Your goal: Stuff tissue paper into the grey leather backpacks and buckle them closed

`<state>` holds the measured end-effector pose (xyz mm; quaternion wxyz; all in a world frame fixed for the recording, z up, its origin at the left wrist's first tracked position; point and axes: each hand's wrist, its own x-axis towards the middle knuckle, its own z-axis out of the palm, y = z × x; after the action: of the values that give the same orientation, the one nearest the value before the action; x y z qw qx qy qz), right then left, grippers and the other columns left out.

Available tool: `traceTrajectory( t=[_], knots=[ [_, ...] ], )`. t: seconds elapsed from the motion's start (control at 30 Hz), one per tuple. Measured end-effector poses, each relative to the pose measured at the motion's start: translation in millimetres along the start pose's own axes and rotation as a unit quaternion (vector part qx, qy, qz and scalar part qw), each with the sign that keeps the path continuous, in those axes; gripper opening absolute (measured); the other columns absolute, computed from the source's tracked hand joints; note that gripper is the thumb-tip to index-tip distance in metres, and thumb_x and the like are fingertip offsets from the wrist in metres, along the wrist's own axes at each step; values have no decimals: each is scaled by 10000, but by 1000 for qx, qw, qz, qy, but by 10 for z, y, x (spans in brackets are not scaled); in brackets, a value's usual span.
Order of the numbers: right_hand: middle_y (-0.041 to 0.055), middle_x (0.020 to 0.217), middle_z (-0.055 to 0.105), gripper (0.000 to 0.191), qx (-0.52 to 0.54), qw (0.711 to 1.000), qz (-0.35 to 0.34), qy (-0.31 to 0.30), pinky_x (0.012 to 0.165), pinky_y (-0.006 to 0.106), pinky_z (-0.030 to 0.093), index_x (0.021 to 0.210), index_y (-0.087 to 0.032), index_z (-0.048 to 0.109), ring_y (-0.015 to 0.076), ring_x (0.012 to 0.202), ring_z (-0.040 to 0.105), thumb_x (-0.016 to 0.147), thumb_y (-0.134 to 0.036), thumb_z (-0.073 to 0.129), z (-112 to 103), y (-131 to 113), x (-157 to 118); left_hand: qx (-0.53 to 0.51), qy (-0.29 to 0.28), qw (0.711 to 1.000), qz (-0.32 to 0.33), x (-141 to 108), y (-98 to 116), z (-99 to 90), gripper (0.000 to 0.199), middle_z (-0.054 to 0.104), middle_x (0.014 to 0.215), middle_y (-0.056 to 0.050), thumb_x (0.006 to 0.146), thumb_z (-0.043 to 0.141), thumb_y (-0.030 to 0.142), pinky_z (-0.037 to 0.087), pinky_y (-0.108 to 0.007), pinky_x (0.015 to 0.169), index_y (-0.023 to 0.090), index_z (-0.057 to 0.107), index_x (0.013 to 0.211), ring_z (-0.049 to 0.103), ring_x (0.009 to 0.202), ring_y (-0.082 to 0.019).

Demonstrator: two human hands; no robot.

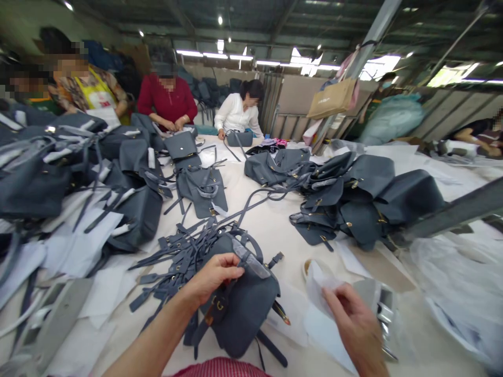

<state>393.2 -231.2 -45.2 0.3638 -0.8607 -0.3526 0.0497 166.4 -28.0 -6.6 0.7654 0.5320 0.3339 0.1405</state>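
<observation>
In front of me lies a dark blue-grey bag (247, 303) with straps, gold buckles and a piece of clear wrap (251, 260) around its top handle. My left hand (220, 272) is over the bag's upper part, thumb and fingers pinched together on a strap near the handle. To the right of the bag, my right hand (351, 319) pinches a thin white sheet (320, 288) between thumb and fingers. A roll of tape (307, 267) is partly hidden behind that sheet. Loose dark straps (176, 267) are heaped just left of the bag.
Piles of similar bags stand at left (133, 209) and right (353, 193). White papers (78, 241) and clear plastic (456, 277) cover both sides. A metal post (463, 209) crosses at right. Several people sit or stand beyond the table (243, 183), handling bags.
</observation>
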Motion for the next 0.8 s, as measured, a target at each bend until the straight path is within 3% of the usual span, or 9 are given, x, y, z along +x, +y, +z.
traceTrajectory(
  t=[0.07,0.1,0.2,0.27,0.37,0.53,0.63,0.8],
  knots=[
    [77,782,662,202,49,987,-135,-68,611,342,508,713,-295,541,247,672,619,862,-423,493,-132,-355,-204,-6,-5,1000,-16,35,13,15,230,478,526,49,603,722,314,214,-215,450,159,554,622,353,453,-62],
    [84,848,686,150,50,971,-213,-96,646,340,529,729,-305,572,250,725,644,857,-373,532,-101,-525,-316,-16,-9,999,-28,44,23,16,243,458,498,58,592,724,327,182,-219,428,162,546,615,328,423,-56],
    [77,925,730,148,19,899,-436,-34,665,278,549,842,-278,631,207,773,690,856,-171,531,285,-894,-596,-47,-20,997,-60,22,63,-27,281,428,451,78,568,730,370,128,-221,389,170,541,623,305,369,-49],
    [72,914,747,230,-1,856,-516,-4,674,261,543,846,-229,629,191,796,705,848,-75,459,596,-991,-685,-39,-26,996,-70,-24,100,-89,296,439,443,78,568,731,395,123,-218,376,162,565,643,315,359,-49],
    [73,972,756,240,-28,846,-532,-14,715,298,543,804,-208,609,219,907,705,828,-61,421,834,-1001,-695,-13,-39,997,-66,-101,180,-193,303,470,456,72,557,749,381,153,-210,382,141,593,656,323,363,-40],
    [88,1135,718,198,-48,854,-517,-46,839,369,537,781,-214,604,248,1103,635,845,-95,459,782,-1006,-637,-16,-52,998,-39,-172,240,-261,339,581,580,47,517,744,248,291,-213,453,127,628,811,419,432,-56],
    [60,1107,731,223,-33,831,-553,-44,873,372,528,762,-219,611,230,1111,632,888,-113,460,813,-1021,-653,11,-40,999,-1,-190,135,-243,415,574,594,57,523,708,209,335,-222,492,137,592,914,467,491,-83],
    [29,1073,746,269,-17,788,-606,-109,980,379,495,806,-207,627,200,1095,647,952,-159,406,921,-980,-712,110,-28,993,33,-183,-68,-247,499,579,617,53,554,661,193,359,-236,546,107,592,1041,488,550,-108]
  ],
)
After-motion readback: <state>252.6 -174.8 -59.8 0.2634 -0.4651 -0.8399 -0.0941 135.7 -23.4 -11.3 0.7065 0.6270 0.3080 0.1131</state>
